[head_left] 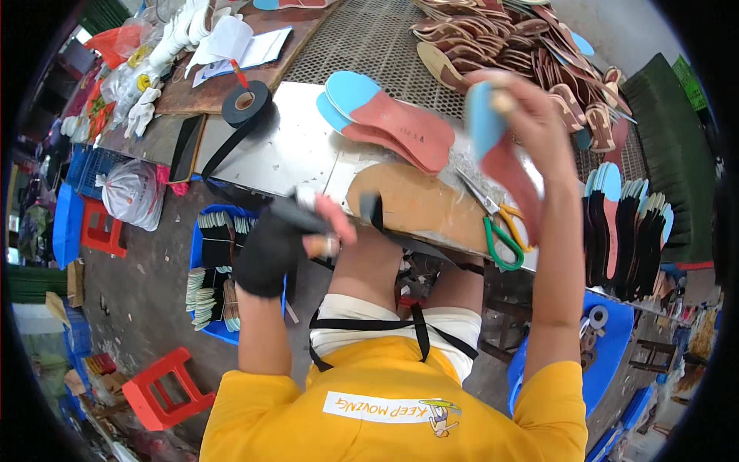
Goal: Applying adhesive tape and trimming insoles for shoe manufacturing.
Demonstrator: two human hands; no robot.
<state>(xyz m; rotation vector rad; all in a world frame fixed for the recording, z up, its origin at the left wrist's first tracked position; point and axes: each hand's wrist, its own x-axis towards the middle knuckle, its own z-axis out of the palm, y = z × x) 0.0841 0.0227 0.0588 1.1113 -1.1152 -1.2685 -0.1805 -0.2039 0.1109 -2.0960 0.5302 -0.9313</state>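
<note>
My right hand (531, 123), raised over the table's right side, grips an insole (508, 165) with a blue heel and a reddish-brown body; motion blurs both. My left hand (285, 239), in a black fingerless glove with light wraps on the fingertips, is closed on a black strip (296, 214) in front of the table edge. That strip seems to run back to a black tape roll (247, 103); blur hides the exact grip. Between my hands lies a small stack of similar insoles (400, 127). Nearer me are a brown board (416, 200) and scissors (496, 223) with green and orange handles.
A big heap of brown insoles (500, 46) covers the back right. Black-covered insoles (616, 223) stand in rows at the right. Blue bins (196, 254) flank my legs, the left one holding bundled pieces. A red stool (168, 389) stands at lower left.
</note>
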